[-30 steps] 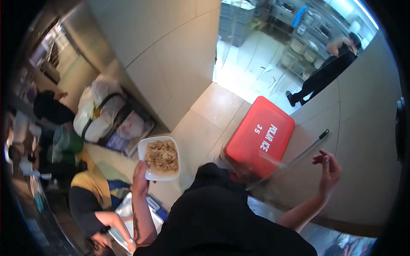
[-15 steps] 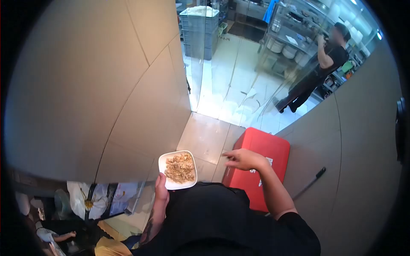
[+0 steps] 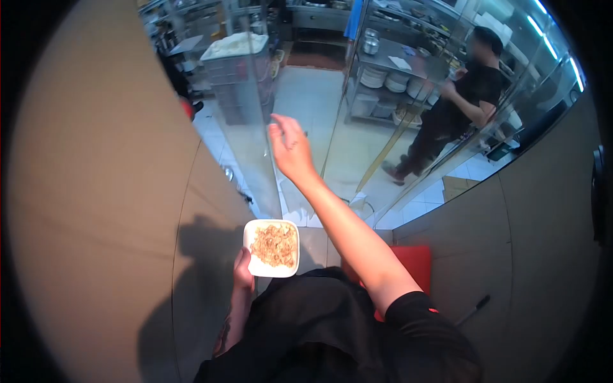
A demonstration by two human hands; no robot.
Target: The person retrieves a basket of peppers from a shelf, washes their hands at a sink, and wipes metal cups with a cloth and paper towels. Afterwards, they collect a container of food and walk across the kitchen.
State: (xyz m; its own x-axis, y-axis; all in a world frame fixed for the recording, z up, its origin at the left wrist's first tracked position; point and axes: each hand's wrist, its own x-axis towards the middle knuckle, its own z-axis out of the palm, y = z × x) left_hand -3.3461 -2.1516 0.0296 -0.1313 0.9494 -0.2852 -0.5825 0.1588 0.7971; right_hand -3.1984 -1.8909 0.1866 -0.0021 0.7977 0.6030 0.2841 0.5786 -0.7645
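Note:
A square white bowl [image 3: 253, 263] with chopped brownish food [image 3: 276, 246] in it is held low in front of my body. My left hand [image 3: 242, 269] grips its left side, thumb on the rim. My right arm reaches forward, and my right hand [image 3: 292, 147] is raised with its fingers apart and nothing in it. Just before that hand hang clear plastic strips [image 3: 262, 115] across the doorway; whether it touches them I cannot tell.
Beyond the strips stand stacked grey crates [image 3: 233, 83], steel shelves with plates [image 3: 396, 83], and a person in black [image 3: 463, 96] at the right. A red box [image 3: 415, 265] lies low right, near a pole [image 3: 474, 309]. Walls flank the doorway.
The view has moved closer to the doorway. My right hand has swung from the right side forward to the strips. The bowl stays in my left hand. The red box is now mostly behind my arm.

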